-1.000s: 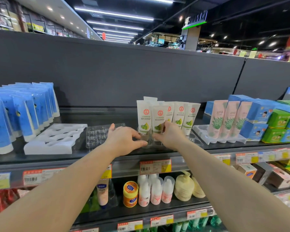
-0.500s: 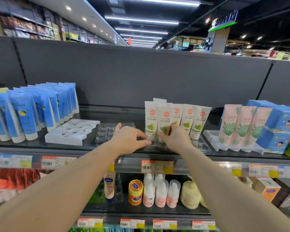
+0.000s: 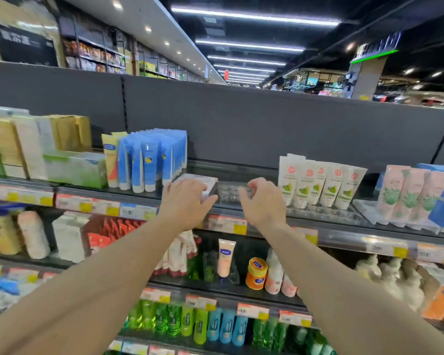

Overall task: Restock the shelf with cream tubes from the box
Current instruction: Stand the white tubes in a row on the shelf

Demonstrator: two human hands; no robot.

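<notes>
Two bare hands reach to the top shelf [image 3: 241, 172]. Left hand [image 3: 187, 201] rests with curled fingers on a white plastic tray [image 3: 200, 181]; whether it truly grips is unclear. Right hand [image 3: 263, 203] hovers loosely curled, grasping nothing, over a clear empty tray [image 3: 228, 192]. White cream tubes [image 3: 318, 181] stand upright just right of that hand, blue tubes [image 3: 151, 160] stand left of the white tray. No box is visible. Likely risks: sliding either tray sideways could knock the neighbouring upright tubes over like dominoes, or pull a light tray off the shelf edge.
</notes>
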